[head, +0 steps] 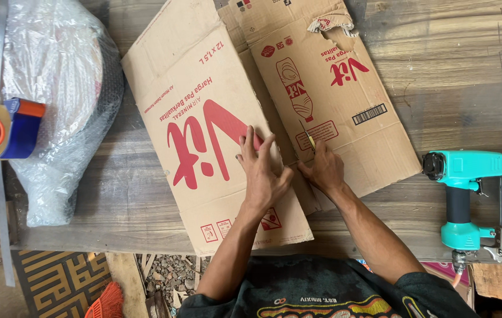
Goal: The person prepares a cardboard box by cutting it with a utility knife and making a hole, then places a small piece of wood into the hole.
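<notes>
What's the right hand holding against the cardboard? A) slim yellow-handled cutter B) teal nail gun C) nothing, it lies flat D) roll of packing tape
A: the right hand grips a slim yellow-handled cutter with its tip on the flattened cardboard box, while the left hand presses flat on the panel. The teal nail gun and the tape roll lie untouched at the sides of the wooden table.

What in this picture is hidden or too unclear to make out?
- Head view: the cutter blade is thin; the right hand covers its handle.
- The cardboard box hides the table beneath it.
- The bubble-wrapped bundle: contents blurred by wrap.
- The nail gun: hose cut off by the bottom edge.
- The left hand lies flat on the cardboard.
</notes>
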